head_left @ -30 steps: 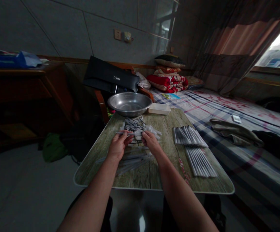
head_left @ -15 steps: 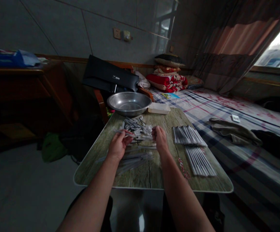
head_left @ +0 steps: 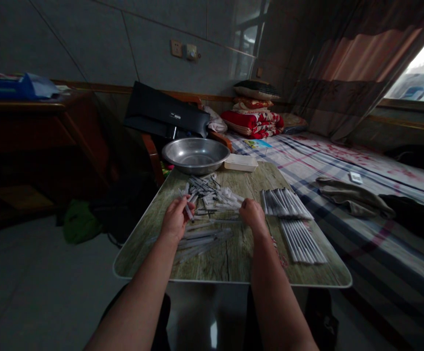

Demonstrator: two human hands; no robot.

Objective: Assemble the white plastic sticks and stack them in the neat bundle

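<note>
My left hand [head_left: 175,218] is closed around a slim whitish pen-like tube [head_left: 189,210], which tilts down between thumb and fingers. On the right, my right hand [head_left: 252,213] is closed, back of the hand up, pinching the end of a white tube [head_left: 238,197] at the pile's edge; its fingertips are mostly hidden. Between the hands lies a loose pile of short white and dark pen parts [head_left: 210,197]. Closer to me, long translucent tubes [head_left: 204,240] lie spread on the wood-patterned table [head_left: 230,265].
Two neat rows of pens, an upper row [head_left: 285,203] with dark ends and a lower row [head_left: 303,242], lie at the right. A steel basin [head_left: 196,155] and a white plastic tray [head_left: 241,163] stand at the back. A bed [head_left: 329,204] adjoins the table's right side.
My right hand has moved right and slightly toward me, with a white tube now showing at its fingers. The tube in my left hand has turned from nearly level to steeply tilted.
</note>
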